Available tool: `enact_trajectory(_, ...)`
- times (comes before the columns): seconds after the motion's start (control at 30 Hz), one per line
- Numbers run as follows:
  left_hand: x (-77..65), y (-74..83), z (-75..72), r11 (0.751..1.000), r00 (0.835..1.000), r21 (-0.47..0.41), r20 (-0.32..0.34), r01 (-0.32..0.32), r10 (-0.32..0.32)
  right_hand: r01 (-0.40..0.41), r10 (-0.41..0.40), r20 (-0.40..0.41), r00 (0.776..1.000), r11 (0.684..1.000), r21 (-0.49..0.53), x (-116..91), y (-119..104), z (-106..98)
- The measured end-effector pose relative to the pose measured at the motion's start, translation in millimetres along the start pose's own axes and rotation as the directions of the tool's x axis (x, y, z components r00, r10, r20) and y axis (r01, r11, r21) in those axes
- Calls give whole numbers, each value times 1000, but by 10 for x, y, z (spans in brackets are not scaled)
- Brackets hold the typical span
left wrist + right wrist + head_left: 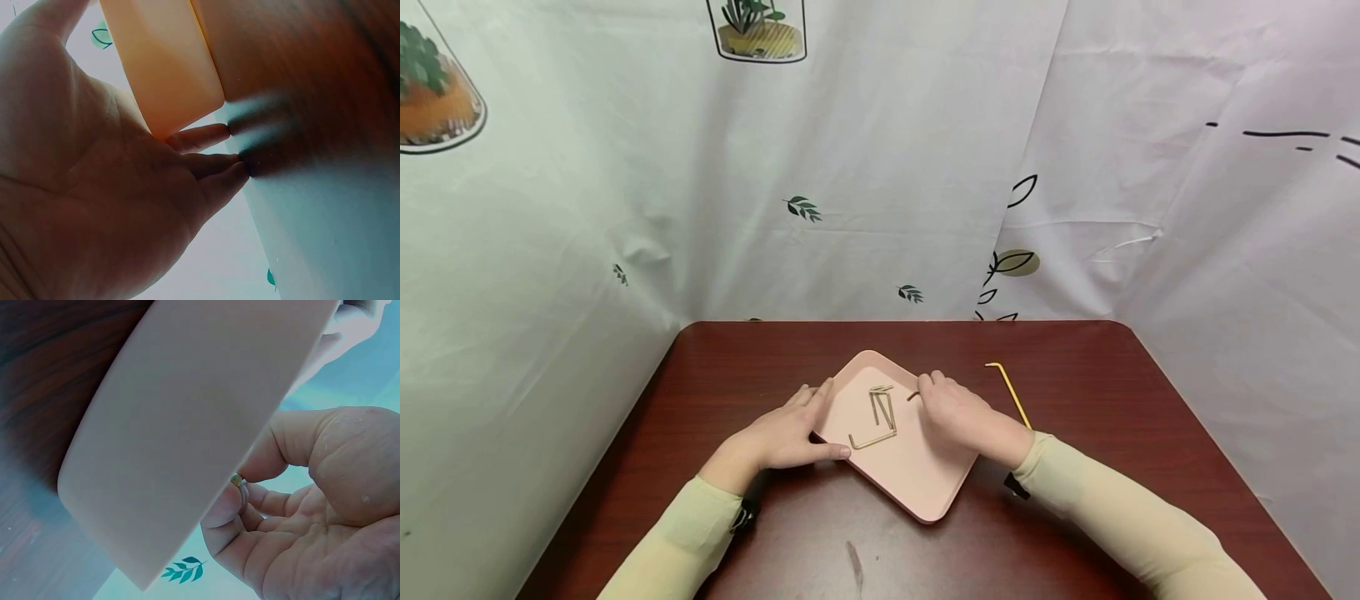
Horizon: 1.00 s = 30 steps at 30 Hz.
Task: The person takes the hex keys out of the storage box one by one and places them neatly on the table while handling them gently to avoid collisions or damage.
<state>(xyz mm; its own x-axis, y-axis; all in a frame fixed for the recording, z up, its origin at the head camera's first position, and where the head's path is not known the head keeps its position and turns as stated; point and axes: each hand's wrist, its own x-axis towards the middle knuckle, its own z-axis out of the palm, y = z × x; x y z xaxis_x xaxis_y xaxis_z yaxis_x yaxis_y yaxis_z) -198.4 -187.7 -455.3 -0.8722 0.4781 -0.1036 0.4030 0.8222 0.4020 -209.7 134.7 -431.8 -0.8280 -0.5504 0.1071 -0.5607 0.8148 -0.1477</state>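
A pink tray (917, 475) lies turned at an angle on the table, with several brass-coloured L-shaped hex keys (874, 442) inside. My left hand (786, 433) rests against the tray's left corner, thumb at the near rim. Its fingers reach down to the tabletop in the left wrist view, alongside the tray's outer wall (169, 62). Over the tray's right side, my right hand (958, 417) pinches a hex key (913, 396) between thumb and fingers. The right wrist view shows one end of that hex key (235, 480); the hand covers most of it.
A yellow bent rod (1013, 396) with a bare tip lies on the dark red table (760, 358), right of the tray and partly behind the right forearm. White printed curtains (865, 167) hang behind the table and at both sides.
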Motion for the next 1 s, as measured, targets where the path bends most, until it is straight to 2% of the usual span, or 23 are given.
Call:
enact_trajectory(0.7,1,-1,-5,1000,1000,3,6,4,-4,-73,73,10,997,997,28,-63,104,-80)
enact_trajectory(1.0,0,0,1,1000,1000,-5,8,6,-6,-73,74,-27,997,997,35,-109,146,-101)
